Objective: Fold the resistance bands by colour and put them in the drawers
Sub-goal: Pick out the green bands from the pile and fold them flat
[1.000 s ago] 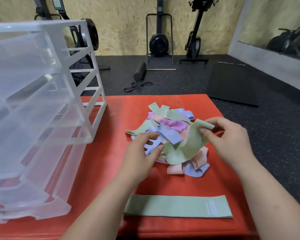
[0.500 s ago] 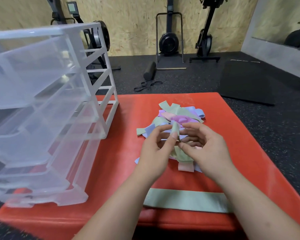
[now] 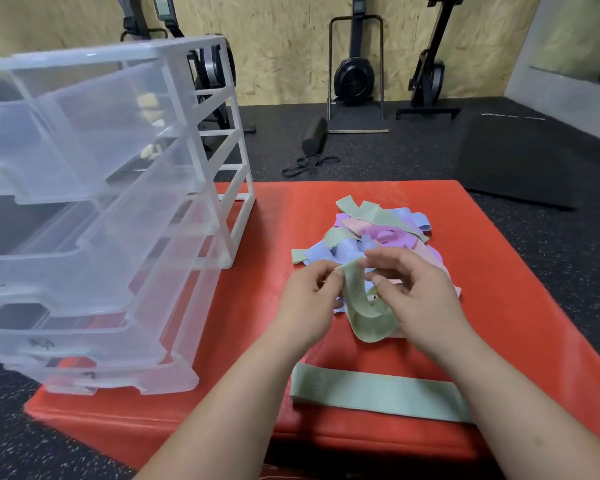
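Both the left hand and right hand pinch a looped sage-green fabric resistance band above the mixed pastel band pile on the red padded mat.

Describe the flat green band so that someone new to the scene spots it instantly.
Start at the red mat beside the clear drawer unit. Along its near edge lies a green band. Unlike the tangled pile farther back, it lies flat, straight and alone.

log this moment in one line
left hand, right hand: pinch looped green band | flat green band: near mat edge | drawers: pulled out
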Tool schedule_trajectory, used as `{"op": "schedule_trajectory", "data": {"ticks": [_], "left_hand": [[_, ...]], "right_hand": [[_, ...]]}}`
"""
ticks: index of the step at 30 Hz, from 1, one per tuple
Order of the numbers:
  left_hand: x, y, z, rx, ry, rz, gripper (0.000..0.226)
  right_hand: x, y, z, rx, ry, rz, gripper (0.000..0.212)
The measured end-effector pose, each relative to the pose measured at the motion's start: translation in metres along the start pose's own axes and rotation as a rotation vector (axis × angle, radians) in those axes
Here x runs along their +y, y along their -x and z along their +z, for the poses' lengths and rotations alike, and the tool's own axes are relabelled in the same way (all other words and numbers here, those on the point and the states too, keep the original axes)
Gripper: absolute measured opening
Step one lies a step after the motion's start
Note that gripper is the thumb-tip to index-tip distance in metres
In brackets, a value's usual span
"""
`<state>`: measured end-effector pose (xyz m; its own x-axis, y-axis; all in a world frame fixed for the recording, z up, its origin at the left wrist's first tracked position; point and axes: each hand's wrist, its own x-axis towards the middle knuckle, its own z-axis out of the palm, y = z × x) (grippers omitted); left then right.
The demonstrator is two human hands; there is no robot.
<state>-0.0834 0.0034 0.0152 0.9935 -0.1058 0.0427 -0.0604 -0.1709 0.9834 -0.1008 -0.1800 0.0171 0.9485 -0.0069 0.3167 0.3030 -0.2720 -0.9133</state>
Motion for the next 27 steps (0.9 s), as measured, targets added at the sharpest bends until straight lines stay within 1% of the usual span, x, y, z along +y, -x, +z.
{"op": "schedule_trajectory", "data": {"ticks": [2,5,7,9,11,13,15,18,20,22,24,27], "left_hand": [[0.002,0.0,-0.003,-0.034,0.028,-0.009,0.028],[0.003,0.001,-0.005,-0.084,0.069,-0.015,0.028],[0.003,0.001,-0.006,-0.08,0.086,-0.005,0.024],[0.002,-0.001,-0.01,-0.047,0.059,0.045,0.014],[0.001,-0.003,-0.013,-0.019,-0.012,0.133,0.005],[0.002,-0.004,-0.015,0.021,-0.039,0.203,0.003],[0.007,-0.004,-0.017,0.073,0.025,0.24,0.002],[0.015,-0.002,-0.022,0.113,0.163,0.276,0.006],[0.018,-0.001,-0.028,0.136,0.235,0.285,0.01],[0.023,0.0,-0.032,0.157,0.325,0.268,0.016],[0.028,0.002,-0.036,0.177,0.391,0.243,0.02],[0.035,0.006,-0.038,0.153,0.447,0.23,0.015]], "right_hand": [[0.004,-0.002,0.0,0.025,0.09,0.025,0.035],[0.008,-0.005,0.002,-0.08,0.221,0.042,0.034],[0.009,-0.007,0.005,-0.1,0.249,0.014,0.027],[0.008,-0.007,0.006,-0.041,0.289,-0.027,0.024],[0.003,-0.007,0.006,-0.001,0.332,-0.071,0.024],[0.0,-0.007,0.007,-0.043,0.334,-0.063,0.03],[0.004,-0.009,0.004,-0.127,0.399,-0.05,0.032],[0.011,-0.012,-0.006,-0.226,0.528,-0.057,0.021],[0.012,-0.013,-0.013,-0.238,0.601,-0.101,0.013],[0.011,-0.013,-0.017,-0.215,0.605,-0.13,0.009],[0.01,-0.011,-0.022,-0.18,0.544,-0.105,0.011],[0.01,-0.007,-0.023,-0.137,0.416,-0.02,0.014]]}}
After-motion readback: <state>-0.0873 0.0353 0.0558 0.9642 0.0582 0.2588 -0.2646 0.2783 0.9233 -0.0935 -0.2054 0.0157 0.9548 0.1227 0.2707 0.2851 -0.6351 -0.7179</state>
